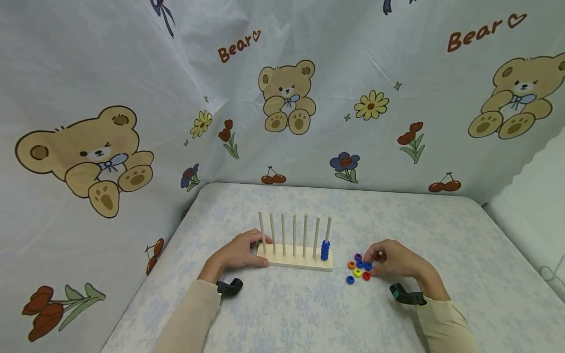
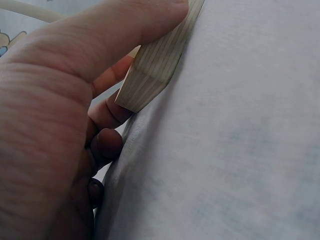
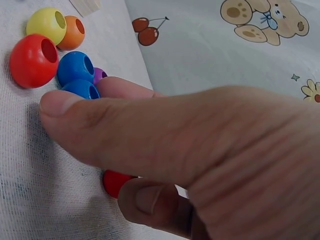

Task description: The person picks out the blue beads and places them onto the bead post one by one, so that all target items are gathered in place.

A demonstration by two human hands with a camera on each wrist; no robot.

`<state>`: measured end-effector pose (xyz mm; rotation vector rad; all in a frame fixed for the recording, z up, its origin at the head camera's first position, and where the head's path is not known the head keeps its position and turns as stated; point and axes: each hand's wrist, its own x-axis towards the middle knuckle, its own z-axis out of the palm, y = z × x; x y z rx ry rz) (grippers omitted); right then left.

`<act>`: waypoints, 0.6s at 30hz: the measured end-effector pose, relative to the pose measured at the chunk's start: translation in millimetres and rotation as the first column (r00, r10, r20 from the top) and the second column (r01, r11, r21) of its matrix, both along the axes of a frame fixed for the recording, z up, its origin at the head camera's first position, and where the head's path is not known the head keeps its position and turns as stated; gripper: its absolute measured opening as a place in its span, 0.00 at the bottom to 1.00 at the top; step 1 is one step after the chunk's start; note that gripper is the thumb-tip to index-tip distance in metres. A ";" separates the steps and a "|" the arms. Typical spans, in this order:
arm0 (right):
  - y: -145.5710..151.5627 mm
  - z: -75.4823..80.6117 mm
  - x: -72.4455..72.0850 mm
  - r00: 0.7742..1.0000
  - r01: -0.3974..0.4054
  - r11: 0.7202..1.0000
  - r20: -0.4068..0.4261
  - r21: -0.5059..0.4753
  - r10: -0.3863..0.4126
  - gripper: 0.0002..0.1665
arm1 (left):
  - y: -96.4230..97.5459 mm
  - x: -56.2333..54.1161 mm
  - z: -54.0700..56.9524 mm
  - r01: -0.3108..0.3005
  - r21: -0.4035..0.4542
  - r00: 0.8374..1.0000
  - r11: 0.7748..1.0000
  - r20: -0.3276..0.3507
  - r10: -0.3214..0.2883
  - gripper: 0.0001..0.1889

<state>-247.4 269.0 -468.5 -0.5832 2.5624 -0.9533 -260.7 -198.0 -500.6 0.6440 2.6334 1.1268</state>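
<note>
A wooden peg rack (image 1: 291, 261) stands upright on the table, with a row of bare pegs and several blue beads (image 1: 325, 250) stacked on its rightmost peg. My left hand (image 1: 240, 251) grips the left end of its base, thumb along the near side and fingers behind. To the right of the rack, my right hand (image 1: 395, 259) has thumb and index finger around a blue bead (image 3: 82, 88) in a loose group. Beside it lie a red bead (image 3: 34, 61), a yellow bead (image 1: 357, 273), an orange bead (image 1: 351, 264) and a purple bead (image 1: 358, 256). Another red bead (image 3: 116, 183) shows by the curled fingers, partly hidden.
The pale patterned table (image 1: 300, 314) extends around the rack and beads. A hanging cloth (image 1: 335, 59) printed with bears and flowers rises behind and at the left. One loose blue bead (image 1: 350, 280) lies nearest the front. A cable (image 1: 551, 274) shows at the right edge.
</note>
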 end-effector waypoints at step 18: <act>1.5 6.1 -1.6 0.996 -0.018 1.000 -0.083 0.020 0.020 0.13 | -0.6 -0.7 -1.4 0.010 0.017 1.000 1.000 0.004 -0.010 0.26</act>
